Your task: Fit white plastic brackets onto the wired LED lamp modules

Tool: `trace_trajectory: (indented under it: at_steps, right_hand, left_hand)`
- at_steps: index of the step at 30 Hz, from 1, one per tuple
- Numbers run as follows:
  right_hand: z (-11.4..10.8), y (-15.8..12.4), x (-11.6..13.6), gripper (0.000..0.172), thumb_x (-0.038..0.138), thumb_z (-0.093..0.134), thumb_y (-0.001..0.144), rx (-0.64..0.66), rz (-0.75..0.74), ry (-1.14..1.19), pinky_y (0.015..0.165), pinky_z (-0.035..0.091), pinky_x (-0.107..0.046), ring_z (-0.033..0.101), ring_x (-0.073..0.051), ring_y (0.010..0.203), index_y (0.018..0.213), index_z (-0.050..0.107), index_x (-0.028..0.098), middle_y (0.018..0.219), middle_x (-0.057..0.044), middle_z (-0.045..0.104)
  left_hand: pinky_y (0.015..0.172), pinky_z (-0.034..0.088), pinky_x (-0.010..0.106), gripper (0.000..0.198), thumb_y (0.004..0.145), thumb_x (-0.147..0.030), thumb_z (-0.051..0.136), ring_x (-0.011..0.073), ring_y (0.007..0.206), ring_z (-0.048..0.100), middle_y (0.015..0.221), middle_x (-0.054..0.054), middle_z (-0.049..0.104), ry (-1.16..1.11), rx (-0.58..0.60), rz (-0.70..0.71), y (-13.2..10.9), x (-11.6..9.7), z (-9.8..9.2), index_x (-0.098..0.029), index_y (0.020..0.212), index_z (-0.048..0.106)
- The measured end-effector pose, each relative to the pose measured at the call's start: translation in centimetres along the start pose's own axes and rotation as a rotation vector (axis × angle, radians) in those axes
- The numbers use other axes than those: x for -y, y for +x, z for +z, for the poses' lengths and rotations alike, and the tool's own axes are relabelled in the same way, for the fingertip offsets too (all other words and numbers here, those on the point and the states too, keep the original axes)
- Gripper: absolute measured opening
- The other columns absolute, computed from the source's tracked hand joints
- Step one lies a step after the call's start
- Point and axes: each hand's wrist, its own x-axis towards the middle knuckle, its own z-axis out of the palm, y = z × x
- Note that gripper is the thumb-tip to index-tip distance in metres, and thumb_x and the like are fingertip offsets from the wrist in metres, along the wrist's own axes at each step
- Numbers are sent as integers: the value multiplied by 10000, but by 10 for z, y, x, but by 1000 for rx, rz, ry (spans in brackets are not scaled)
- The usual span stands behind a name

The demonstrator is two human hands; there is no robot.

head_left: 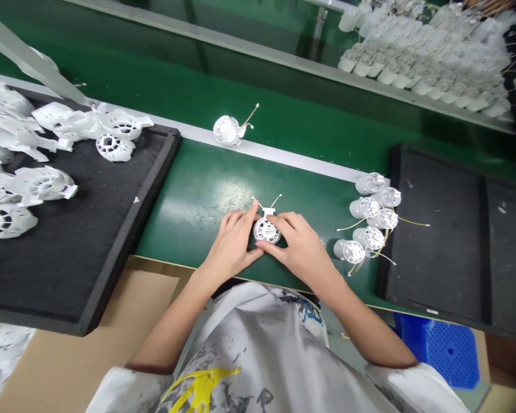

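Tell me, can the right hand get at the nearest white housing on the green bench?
Probably yes. The right hand lies close to that housing, with only bare green surface between them, though it now holds the white vented part with the left hand.

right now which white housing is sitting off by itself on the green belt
The white plastic housing with a wire sticking out, just past the metal rail; the others are grouped or held between both hands.

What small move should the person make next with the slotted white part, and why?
Probably set the slotted white plastic part down among the similar white cylinders to the right, since the left hand and right hand already grip it and those cylinders show matching slotted ends and trailing wires.
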Motion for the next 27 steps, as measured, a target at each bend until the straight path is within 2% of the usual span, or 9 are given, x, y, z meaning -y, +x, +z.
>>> trace_trajectory:
  at_steps: [3, 7, 10, 12, 14, 17, 22, 24, 27]
  right_hand:
    - [-1, 3, -3, 395, 477, 685, 1010, 74, -11, 32, 977, 579, -480, 636, -310, 1156, 1340, 626, 269, 1252, -102, 682]
    - [-1, 1, 1, 386, 469, 652, 1031, 95, 7, 23, 956, 596, -488, 630, -316, 1184, 1340, 593, 246, 1251, -119, 675]
    - [2, -2, 3, 450, 448, 651, 1036, -23, -65, 90, 1015, 586, -510, 615, -317, 1253, 1417, 540, 236, 1335, -139, 648]
    - [1, -3, 1, 496, 444, 670, 1027, -174, -106, 136, 1070, 563, -521, 597, -313, 1297, 1455, 521, 242, 1379, -144, 630]
    - [-6, -8, -3, 549, 436, 665, 1032, -307, -75, 147, 1133, 522, -538, 563, -315, 1365, 1517, 481, 259, 1457, -151, 591]
    - [-30, -32, -12, 617, 402, 597, 1068, -407, 75, 42, 1191, 450, -571, 474, -332, 1473, 1625, 368, 269, 1605, -162, 482]
    - [-60, -96, -29, 518, 448, 670, 1012, -450, 417, -422, 938, 497, -541, 591, -378, 1185, 1484, 571, 259, 1317, -152, 684]
    - [-58, -113, -36, 494, 475, 706, 986, -407, 449, -528, 844, 485, -479, 602, -357, 1078, 1414, 630, 241, 1227, -153, 708]
    - [-46, -120, -44, 412, 444, 678, 1013, -358, 417, -539, 817, 472, -442, 608, -329, 1044, 1365, 665, 231, 1211, -146, 703]
  left_hand:
    - [1279, 285, 629, 1027, 882, -250, 696, 345, 1401, 505, 1451, 121, 616, -82, 28, 18, 2, 2, -8, -237, 1715, 95]
    - [1281, 355, 568, 504, 979, -395, 659, 317, 1424, 550, 1470, 99, 648, -367, 59, -102, 4, 3, -29, -257, 1461, 599]
    - [1179, 487, 517, 421, 1024, -503, 609, 303, 1295, 668, 1376, 97, 724, -559, 28, -288, 8, -9, -38, -249, 1350, 686]
    - [1080, 560, 478, 474, 1029, -536, 593, 296, 1199, 722, 1317, 113, 754, -702, 75, -296, 21, -19, -37, -222, 1377, 664]
    - [988, 599, 420, 475, 1047, -530, 561, 275, 1120, 751, 1260, 124, 775, -726, 121, -205, 51, -26, -32, -195, 1369, 660]
    - [978, 584, 403, 416, 1060, -466, 537, 266, 1090, 746, 1219, 136, 772, -361, -13, -55, 128, -25, -23, -171, 1324, 668]
    - [1211, 264, 679, 421, 1020, -307, 527, 455, 1410, 493, 1409, 284, 578, -105, -185, 50, 270, -28, -1, -67, 1364, 562]
    - [1217, 195, 708, 382, 995, -282, 543, 468, 1418, 452, 1369, 278, 589, -44, -157, 136, 291, -37, 6, -64, 1304, 600]
    - [1232, 249, 610, 390, 966, -263, 580, 411, 1426, 447, 1407, 230, 593, 53, -96, 256, 275, -44, -4, -101, 1316, 632]
